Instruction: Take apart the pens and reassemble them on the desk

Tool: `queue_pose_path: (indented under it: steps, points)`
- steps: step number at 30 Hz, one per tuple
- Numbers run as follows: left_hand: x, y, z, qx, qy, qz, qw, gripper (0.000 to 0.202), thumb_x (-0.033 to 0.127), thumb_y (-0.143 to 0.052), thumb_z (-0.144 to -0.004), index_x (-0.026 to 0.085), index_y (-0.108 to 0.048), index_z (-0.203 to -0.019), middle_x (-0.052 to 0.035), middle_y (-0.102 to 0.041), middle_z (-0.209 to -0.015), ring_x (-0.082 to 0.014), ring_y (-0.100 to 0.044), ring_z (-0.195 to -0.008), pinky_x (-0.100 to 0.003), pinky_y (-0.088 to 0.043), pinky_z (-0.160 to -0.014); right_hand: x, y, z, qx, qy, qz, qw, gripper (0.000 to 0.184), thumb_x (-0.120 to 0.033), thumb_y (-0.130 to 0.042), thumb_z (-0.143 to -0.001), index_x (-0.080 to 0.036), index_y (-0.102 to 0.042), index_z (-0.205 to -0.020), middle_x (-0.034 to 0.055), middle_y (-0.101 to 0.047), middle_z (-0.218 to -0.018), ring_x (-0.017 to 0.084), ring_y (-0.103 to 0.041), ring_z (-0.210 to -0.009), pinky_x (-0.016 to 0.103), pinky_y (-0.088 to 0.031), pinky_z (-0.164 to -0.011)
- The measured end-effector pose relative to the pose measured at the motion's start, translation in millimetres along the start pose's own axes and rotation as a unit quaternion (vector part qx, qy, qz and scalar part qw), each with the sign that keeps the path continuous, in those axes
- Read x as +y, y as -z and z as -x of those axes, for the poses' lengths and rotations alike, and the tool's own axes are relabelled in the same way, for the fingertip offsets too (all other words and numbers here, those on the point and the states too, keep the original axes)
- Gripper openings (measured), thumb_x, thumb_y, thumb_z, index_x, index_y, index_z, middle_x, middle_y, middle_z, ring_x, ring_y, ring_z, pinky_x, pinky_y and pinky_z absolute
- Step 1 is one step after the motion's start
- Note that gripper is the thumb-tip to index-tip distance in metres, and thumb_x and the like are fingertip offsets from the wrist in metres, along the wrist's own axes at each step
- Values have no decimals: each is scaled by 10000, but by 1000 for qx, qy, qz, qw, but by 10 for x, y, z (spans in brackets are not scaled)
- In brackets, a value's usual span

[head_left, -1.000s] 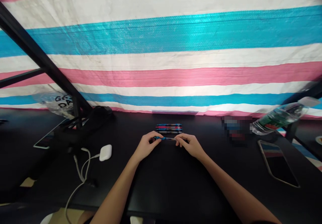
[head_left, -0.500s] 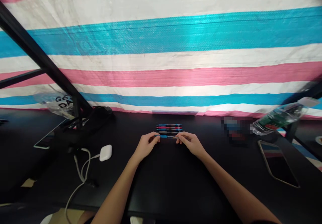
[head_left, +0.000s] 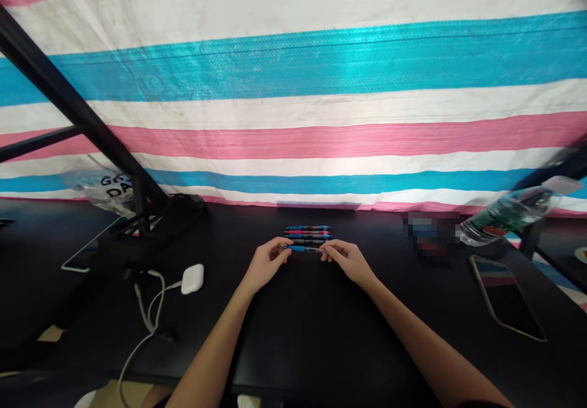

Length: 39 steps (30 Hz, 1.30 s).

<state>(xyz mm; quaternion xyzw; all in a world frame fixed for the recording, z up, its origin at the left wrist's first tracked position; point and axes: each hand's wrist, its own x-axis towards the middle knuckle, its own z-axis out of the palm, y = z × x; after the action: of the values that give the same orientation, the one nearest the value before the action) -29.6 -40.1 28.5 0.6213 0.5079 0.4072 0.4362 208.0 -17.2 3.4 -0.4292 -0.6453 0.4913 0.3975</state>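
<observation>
A blue pen (head_left: 305, 248) lies crosswise between my two hands, just above the black table (head_left: 293, 328). My left hand (head_left: 266, 263) pinches its left end with fingers closed. My right hand (head_left: 347, 259) pinches its right end the same way. Directly behind the held pen, a short row of several pens (head_left: 308, 233) with blue and red barrels lies side by side on the table, parallel to it and almost touching.
A white earbud case (head_left: 192, 278) with white cables (head_left: 147, 310) lies left. A phone (head_left: 507, 296) lies face up at right, with a tipped water bottle (head_left: 513, 210) behind it. A black frame (head_left: 82, 120) and a dark bag (head_left: 160, 218) stand at left. A striped tarp (head_left: 293, 90) hangs behind.
Both hands have carried the blue pen slightly away from me, closer to the row of pens. Nothing else has moved.
</observation>
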Motion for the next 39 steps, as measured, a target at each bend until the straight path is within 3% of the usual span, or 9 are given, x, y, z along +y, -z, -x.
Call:
queue_pose_path:
  steps: [5, 11, 16, 22, 30, 39]
  points:
    - [-31, 2, 1, 9, -7, -45, 999, 265, 382, -531, -850, 156, -657, -790, -18, -604, -684, -122, -537, -607, -227, -413, -583, -8, 0, 1, 0, 2, -3, 1000, 314, -457, -545, -850, -178, -688, -872, 42, -668, -699, 157, -565, -638, 294, -452, -639]
    - [-19, -5, -1, 3, -4, -6, 1000, 242, 348, -603, -802, 167, -647, -958, -22, -621, -756, -143, -578, -687, -239, -448, -637, -30, -3, 10, 4, -3, -2, 1000, 320, -461, -539, -852, -178, -690, -862, 38, -664, -687, 149, -559, -623, 287, -451, -626]
    - [-58, -5, -9, -2, -2, -21, 1000, 241, 373, -551, -840, 156, -655, -834, -23, -614, -696, -129, -553, -626, -240, -438, -608, -33, -5, 11, 5, -3, 2, 1000, 322, -462, -544, -848, -175, -690, -857, 38, -668, -687, 146, -556, -619, 280, -451, -624]
    - [-33, -2, -6, -5, 9, 11, 1000, 236, 343, -613, -796, 159, -653, -939, -14, -610, -712, -135, -575, -666, -235, -444, -619, -40, -3, 10, -1, -12, 7, 1000, 333, -467, -534, -852, -171, -688, -856, 38, -667, -674, 141, -545, -598, 274, -446, -609]
    - [20, -11, 7, -13, 19, 37, 999, 244, 372, -639, -774, 156, -648, -887, -13, -601, -717, -129, -553, -652, -232, -425, -594, -30, 10, 8, -13, -10, 16, 1000, 365, -488, -520, -857, -166, -690, -860, 44, -673, -665, 135, -511, -568, 277, -431, -581]
    - [-16, 4, -25, 21, 25, 48, 998, 280, 407, -621, -787, 149, -664, -887, -33, -633, -721, -132, -569, -638, -235, -430, -568, -39, 3, 8, -1, -8, -35, 999, 382, -523, -542, -836, -170, -683, -866, 39, -667, -657, 144, -539, -593, 292, -448, -610]
